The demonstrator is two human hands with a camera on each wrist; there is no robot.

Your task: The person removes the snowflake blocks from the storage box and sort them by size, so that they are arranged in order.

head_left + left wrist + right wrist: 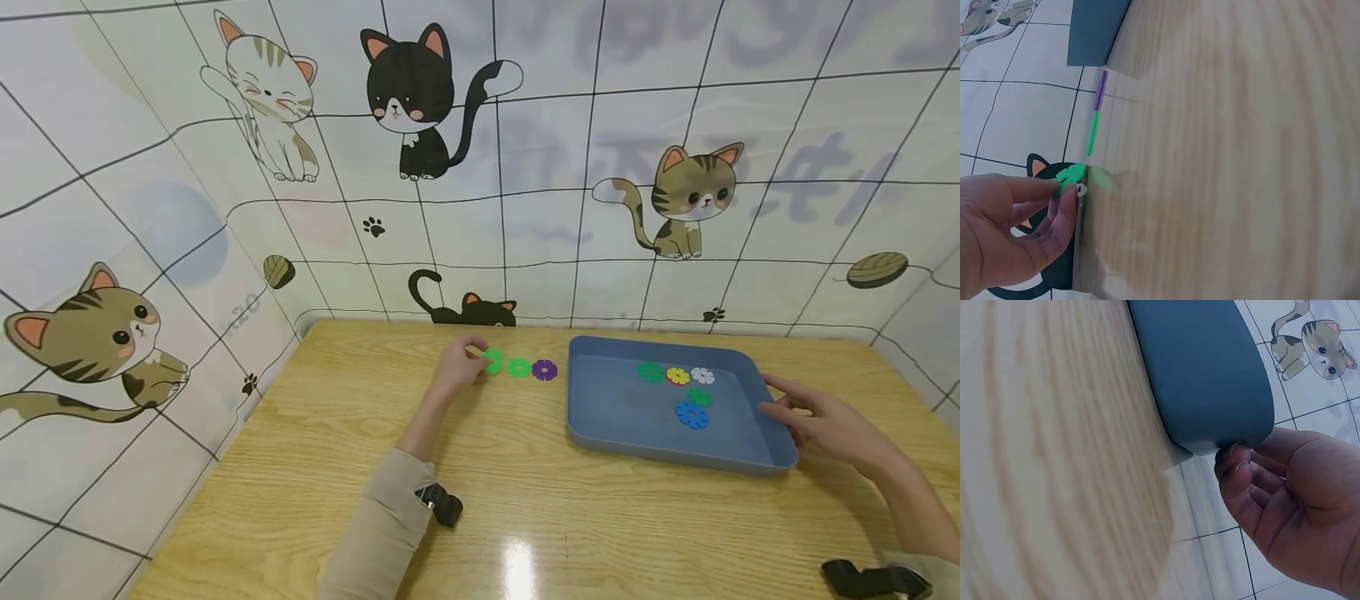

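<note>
My left hand (456, 368) pinches a green notched plastic disc (492, 361) between thumb and fingers. In the left wrist view this green disc (1070, 177) is tilted above the wood surface, with the left hand (1019, 228) behind it. To its right, another green disc (519, 367) and a purple disc (544, 370) lie in a row. My right hand (828, 423) grips the right end of a blue tray (615, 408). In the right wrist view the fingers of the right hand (1297, 494) curl under the end of the tray (1210, 381).
Inside the tray lie a green disc (651, 372), a yellow-and-red disc (678, 377), a white disc (702, 376), a second green disc (700, 397) and a blue disc (692, 414). The wooden table (525, 492) meets a cat-patterned wall (540, 250) at the back.
</note>
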